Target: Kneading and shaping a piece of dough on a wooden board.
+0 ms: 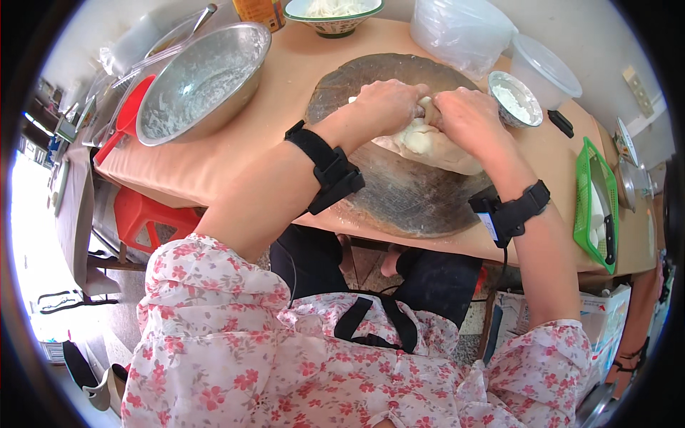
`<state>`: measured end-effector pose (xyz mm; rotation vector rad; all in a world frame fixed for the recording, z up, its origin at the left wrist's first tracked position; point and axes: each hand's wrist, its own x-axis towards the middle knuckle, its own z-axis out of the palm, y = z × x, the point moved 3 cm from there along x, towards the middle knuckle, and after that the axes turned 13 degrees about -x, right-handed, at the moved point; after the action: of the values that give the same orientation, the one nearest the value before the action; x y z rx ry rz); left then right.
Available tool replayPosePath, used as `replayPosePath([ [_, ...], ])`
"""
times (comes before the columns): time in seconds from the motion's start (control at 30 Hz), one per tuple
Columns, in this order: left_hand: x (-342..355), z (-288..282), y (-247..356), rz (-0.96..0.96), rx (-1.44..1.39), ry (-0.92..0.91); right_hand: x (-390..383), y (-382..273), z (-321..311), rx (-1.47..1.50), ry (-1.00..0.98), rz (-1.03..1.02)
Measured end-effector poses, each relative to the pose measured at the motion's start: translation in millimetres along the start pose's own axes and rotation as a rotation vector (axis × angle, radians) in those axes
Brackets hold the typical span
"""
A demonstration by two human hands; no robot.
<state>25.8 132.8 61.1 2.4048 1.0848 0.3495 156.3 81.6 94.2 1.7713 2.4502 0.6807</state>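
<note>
A pale lump of dough [435, 148] lies on a round, worn wooden chopping board [421, 207]. My left hand [391, 105] grips its far side with curled fingers. Close beside it, my right hand [464, 118] has its fingers bent into the same dough, and a small fold of it rises between the two hands. Parts of my fingertips are hidden in the dough and behind my knuckles. Dark straps with small black devices circle both my wrists.
A floury metal basin [203, 84] stands at the left by a red ladle-like scoop [128, 114]. Beyond the board are a bowl of white shreds [334, 16] and clear plastic tubs [546, 64]. A bowl of white powder [515, 100] and a green basket [594, 207] are at the right.
</note>
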Motion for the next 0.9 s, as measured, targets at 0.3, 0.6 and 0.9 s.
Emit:
replayPosePath([
  [0.3, -26, 7, 4, 0.003, 0.070, 0.119, -27, -10, 8, 0.060, 0.143, 0.078],
  [0.6, -73, -3, 4, 0.223, -0.109, 0.156, -70, -12, -27, 0.260, 0.087, 0.104],
  [0.9, -91, -13, 26, 0.185, -0.134, 0.133, -76, -5, -37, 0.444, 0.107, 0.048],
])
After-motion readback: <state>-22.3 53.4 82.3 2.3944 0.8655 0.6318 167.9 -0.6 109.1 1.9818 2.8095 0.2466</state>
